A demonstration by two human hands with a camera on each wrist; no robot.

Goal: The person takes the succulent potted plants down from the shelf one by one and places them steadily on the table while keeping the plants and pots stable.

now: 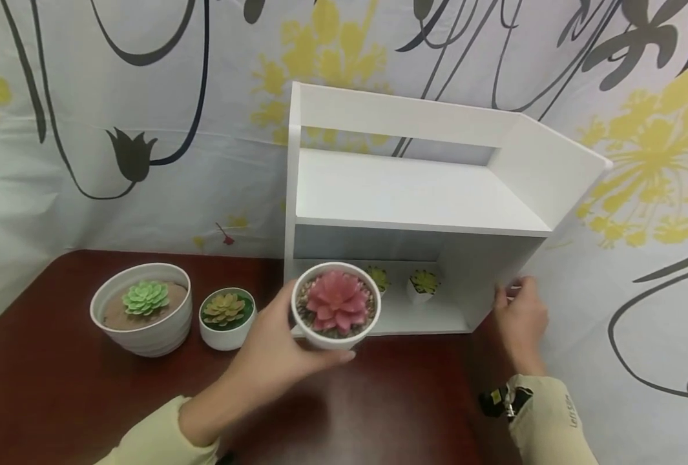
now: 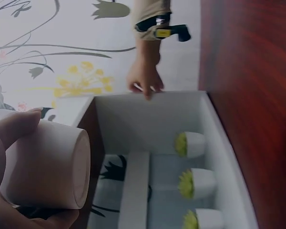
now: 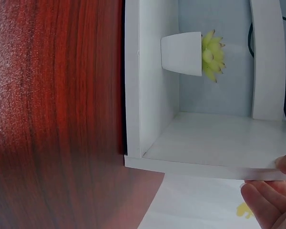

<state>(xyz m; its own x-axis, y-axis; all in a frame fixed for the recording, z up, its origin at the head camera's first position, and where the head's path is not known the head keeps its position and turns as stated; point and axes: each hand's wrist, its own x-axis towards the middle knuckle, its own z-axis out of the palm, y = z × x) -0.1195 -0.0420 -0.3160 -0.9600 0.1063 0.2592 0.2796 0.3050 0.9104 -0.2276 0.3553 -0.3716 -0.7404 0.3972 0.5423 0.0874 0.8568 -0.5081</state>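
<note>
Pink succulent (image 1: 338, 301), small sleeve lettering (image 1: 572, 412)

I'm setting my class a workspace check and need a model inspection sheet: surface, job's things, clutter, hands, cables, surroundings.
Surface: dark red table, glossy, with a light reflection.
Job's things: white shelf standing on the table; pink plant in a white pot, raised before it; three small plants inside, on the lower level.
Clutter: green plant and tan plant, both potted, left of the shelf.
Hands: left hand grips the pink plant's pot; right hand pinches the shelf's right side panel.
Cables: nothing seen.
Surroundings: flower-patterned wall behind.
</note>
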